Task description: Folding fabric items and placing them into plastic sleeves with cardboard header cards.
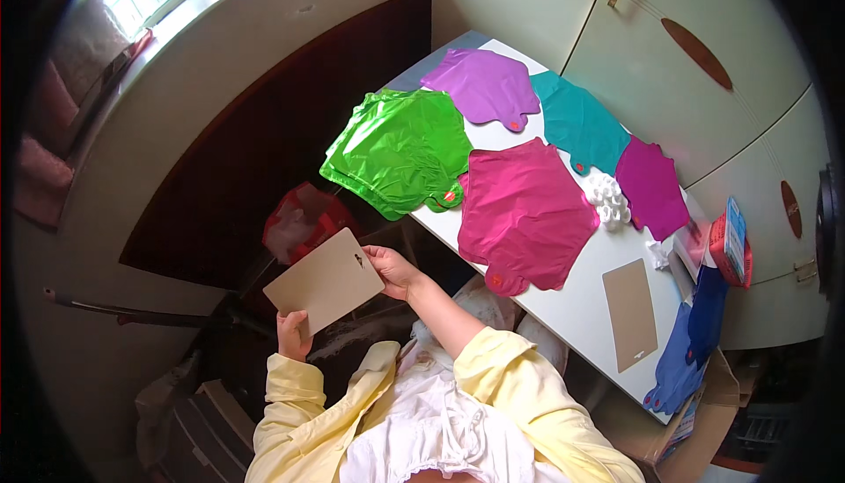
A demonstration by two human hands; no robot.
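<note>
- Flat tan cardboard envelope-like packet, rectangular, held off the table's left edge.
- A second flat tan rectangular packet lying on the white table.
- Small red-and-blue box at the table's right edge.

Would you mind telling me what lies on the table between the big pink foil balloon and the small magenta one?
In the head view, a cluster of small white rings lies between the big pink foil balloon and the small magenta balloon, on the white table.
</note>
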